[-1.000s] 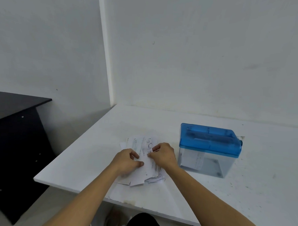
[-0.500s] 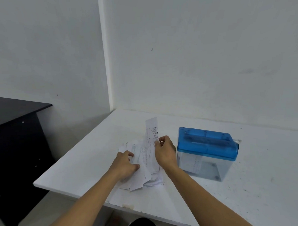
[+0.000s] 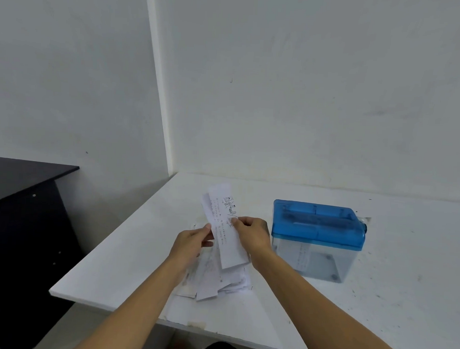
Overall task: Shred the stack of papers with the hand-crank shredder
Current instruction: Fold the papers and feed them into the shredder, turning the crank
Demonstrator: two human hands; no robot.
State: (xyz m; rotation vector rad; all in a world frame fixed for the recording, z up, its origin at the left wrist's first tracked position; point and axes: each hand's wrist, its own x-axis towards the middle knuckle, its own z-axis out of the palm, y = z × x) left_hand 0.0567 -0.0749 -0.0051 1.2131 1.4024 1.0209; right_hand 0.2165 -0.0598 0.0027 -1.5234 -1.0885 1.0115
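Above the paper stack [image 3: 213,279], the right hand [image 3: 252,236] pinches a printed strip [image 3: 226,227] between thumb and curled fingers; the left hand [image 3: 191,241] pinches its other edge.

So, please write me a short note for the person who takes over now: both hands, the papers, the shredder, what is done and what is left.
Right hand pinches the lifted strips above the stack; left hand holds their left edge.
The stack lies on the table, left of the shredder.
Done: strips picked up, not yet at the shredder.
Left: feed them, crank, repeat for the stack.
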